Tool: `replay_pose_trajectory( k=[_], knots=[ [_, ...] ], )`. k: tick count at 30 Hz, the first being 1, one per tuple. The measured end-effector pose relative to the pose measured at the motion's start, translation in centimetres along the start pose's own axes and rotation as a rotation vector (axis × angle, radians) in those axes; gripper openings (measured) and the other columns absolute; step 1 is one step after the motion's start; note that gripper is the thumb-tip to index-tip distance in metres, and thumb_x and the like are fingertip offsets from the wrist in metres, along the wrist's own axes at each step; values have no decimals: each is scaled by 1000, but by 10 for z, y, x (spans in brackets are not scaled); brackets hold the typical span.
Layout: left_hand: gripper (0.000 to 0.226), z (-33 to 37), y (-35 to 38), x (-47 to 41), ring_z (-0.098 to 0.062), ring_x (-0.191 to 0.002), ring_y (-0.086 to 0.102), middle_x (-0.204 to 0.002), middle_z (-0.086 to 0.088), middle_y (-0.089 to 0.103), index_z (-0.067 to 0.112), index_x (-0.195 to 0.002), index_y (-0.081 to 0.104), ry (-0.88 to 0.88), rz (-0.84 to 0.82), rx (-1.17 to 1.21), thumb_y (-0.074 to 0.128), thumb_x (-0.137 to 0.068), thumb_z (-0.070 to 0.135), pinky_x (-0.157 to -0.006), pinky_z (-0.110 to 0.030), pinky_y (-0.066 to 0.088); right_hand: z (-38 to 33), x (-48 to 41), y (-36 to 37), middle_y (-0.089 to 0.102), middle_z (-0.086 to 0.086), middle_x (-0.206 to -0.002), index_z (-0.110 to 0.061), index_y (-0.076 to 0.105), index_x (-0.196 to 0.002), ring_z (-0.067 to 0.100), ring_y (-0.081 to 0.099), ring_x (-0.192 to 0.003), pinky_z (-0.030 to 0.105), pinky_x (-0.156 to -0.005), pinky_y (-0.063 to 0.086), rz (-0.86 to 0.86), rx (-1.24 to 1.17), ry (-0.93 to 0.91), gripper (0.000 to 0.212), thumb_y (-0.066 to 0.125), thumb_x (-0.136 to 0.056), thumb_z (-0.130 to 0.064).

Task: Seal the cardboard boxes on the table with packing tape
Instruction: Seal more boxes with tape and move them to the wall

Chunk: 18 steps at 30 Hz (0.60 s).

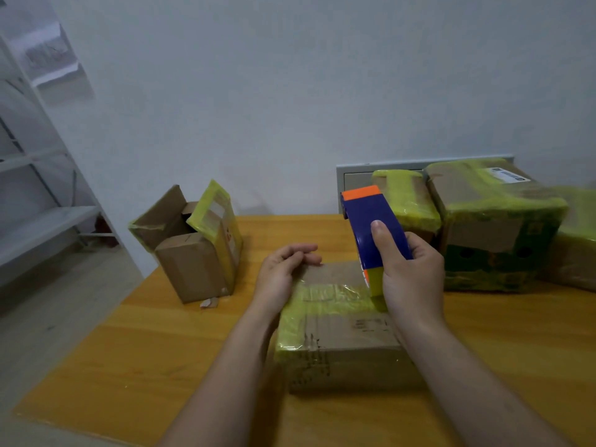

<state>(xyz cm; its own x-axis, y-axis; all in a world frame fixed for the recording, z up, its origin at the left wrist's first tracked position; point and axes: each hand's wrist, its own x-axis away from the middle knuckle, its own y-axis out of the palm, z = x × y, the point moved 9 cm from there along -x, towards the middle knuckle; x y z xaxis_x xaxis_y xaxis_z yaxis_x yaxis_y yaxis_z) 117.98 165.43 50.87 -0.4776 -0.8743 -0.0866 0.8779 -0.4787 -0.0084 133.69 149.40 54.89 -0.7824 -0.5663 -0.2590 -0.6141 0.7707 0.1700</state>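
I see the cardboard box [342, 337] lying flat at the near middle of the table [154, 350]. A band of yellow tape [325, 296] runs across its top and down its left edge. My right hand [411, 275] is wrapped round the blue tape dispenser [371, 227], whose lower end meets the box top. My left hand [283, 269] rests on the far left corner, fingers loosely curled, holding nothing. An open box [193, 250] stands well apart by the left table edge, with bare tabletop between. Taped boxes [496, 227] crowd the right.
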Motion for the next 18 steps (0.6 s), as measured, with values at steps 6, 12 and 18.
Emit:
replay_pose_trajectory(
  k=[6,12,18],
  knots=[
    [35,-11,-3,14,-8,-94,72,-113,-11,74,5,-129,67,17,-13,109,39,-108,10,-78,-19,57,0,0,2,72,-4,-84,-20,69,-95,1,64,-72,19,-65,45,1,6,2,31,63,-91,-50],
    [47,-6,-11,21,-21,-138,48,-154,1,48,34,-158,36,-120,-112,-426,37,-111,41,-105,-29,38,-4,2,2,71,-3,-85,-18,68,-97,4,63,-73,15,-63,44,-8,25,-14,31,62,-93,-48],
    [60,25,-5,33,-18,-147,37,-163,4,35,31,-163,26,-19,-40,-454,51,-108,24,-104,-31,35,-5,2,1,72,-3,-88,-18,68,-99,4,65,-76,15,-63,44,-4,44,-25,32,62,-93,-50]
  ],
)
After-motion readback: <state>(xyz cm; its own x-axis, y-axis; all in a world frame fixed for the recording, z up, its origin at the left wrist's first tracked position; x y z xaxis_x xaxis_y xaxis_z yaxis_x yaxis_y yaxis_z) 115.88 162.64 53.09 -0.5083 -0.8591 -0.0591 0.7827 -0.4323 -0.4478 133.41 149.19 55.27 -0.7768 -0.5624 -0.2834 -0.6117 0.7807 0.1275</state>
